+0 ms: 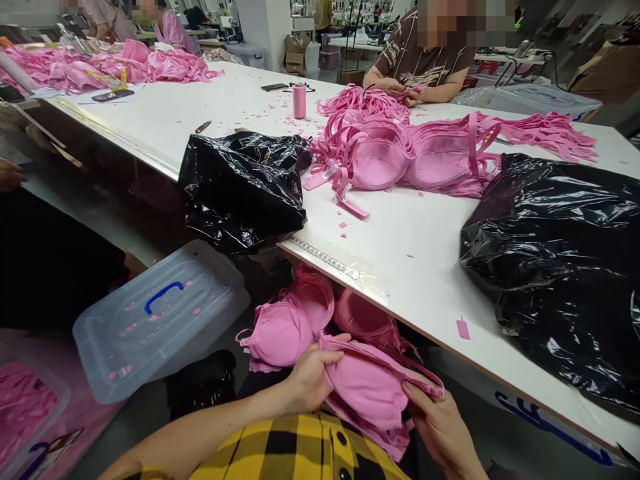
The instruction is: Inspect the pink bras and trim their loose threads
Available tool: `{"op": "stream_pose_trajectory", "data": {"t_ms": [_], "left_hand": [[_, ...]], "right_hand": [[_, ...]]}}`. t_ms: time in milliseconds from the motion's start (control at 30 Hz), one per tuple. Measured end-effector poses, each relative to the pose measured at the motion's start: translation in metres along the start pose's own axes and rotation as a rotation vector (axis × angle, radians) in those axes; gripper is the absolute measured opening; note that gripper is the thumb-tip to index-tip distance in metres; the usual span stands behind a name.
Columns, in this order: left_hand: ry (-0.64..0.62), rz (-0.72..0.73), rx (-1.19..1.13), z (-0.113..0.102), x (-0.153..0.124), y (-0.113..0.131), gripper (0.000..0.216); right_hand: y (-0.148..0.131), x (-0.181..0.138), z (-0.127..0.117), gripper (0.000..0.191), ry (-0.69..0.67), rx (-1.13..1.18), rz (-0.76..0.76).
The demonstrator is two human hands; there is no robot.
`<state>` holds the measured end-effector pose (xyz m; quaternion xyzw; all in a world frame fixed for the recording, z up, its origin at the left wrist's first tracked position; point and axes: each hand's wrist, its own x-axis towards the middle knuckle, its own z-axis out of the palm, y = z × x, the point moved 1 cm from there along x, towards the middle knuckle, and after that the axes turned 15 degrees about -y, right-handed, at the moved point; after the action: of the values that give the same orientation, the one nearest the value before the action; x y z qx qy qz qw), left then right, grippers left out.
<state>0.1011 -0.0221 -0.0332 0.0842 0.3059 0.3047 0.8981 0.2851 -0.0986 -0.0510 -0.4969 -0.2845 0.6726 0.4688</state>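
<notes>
A pink padded bra [367,387] lies in my lap below the table edge. My left hand [313,377] grips its left side, thumb on top of the cup. My right hand [440,423] pinches its right edge with closed fingers. More pink bras [295,320] are heaped just beyond it, under the table's edge. A yellow and black checked garment [295,450] covers my lap.
A white table [410,253] carries a stack of pink bras [405,157], two black plastic bags [243,187] [565,267], a pink thread spool [299,100] and a taped measuring tape [325,257]. A clear lidded box [160,313] sits at left. A person [425,60] works opposite.
</notes>
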Motion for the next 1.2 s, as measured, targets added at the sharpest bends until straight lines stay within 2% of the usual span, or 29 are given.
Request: {"op": "stream_pose_trajectory", "data": {"t_ms": [100,200,300,367,433,600,700,867,933,1067,1133,1200], "left_hand": [[-0.054,-0.053,0.019,-0.004,-0.001,0.001,0.026],[-0.024,-0.063,0.177,-0.01,-0.002,-0.001,0.044],[-0.041,-0.05,0.33,-0.012,-0.004,-0.005,0.05],[-0.046,-0.057,0.397,-0.011,-0.004,-0.007,0.047],[-0.044,-0.078,0.436,-0.009,-0.005,-0.008,0.045],[-0.133,-0.09,0.427,-0.005,-0.009,-0.006,0.049],[-0.152,-0.076,0.316,-0.006,-0.011,-0.005,0.04],[-0.1,-0.108,0.103,-0.01,-0.006,-0.006,0.033],[-0.088,-0.113,0.093,-0.011,-0.004,-0.006,0.031],[-0.138,-0.073,0.136,-0.01,-0.005,-0.003,0.037],[-0.137,-0.053,0.224,-0.011,-0.006,-0.005,0.039],[-0.104,-0.032,0.353,-0.014,-0.005,-0.007,0.03]], "right_hand": [[0.0,-0.005,-0.011,0.041,0.022,-0.263,0.109],[-0.013,-0.02,-0.022,0.048,0.003,-0.785,0.181],[-0.036,-0.033,-0.018,0.039,-0.077,-1.114,-0.017],[-0.048,-0.032,-0.005,0.025,-0.152,-1.162,-0.229],[-0.052,-0.018,0.012,0.022,-0.215,-1.19,-0.382],[-0.036,0.035,0.046,0.021,-0.325,-1.434,-0.387],[-0.027,0.045,0.055,0.023,-0.337,-1.475,-0.484],[-0.024,0.031,0.048,0.016,-0.33,-1.3,-0.656],[-0.021,0.029,0.041,0.015,-0.324,-1.3,-0.639],[-0.015,0.031,0.031,0.01,-0.292,-1.311,-0.506],[-0.015,0.031,0.031,0.008,-0.307,-1.291,-0.495],[-0.017,0.029,0.033,0.01,-0.372,-1.264,-0.507]]}}
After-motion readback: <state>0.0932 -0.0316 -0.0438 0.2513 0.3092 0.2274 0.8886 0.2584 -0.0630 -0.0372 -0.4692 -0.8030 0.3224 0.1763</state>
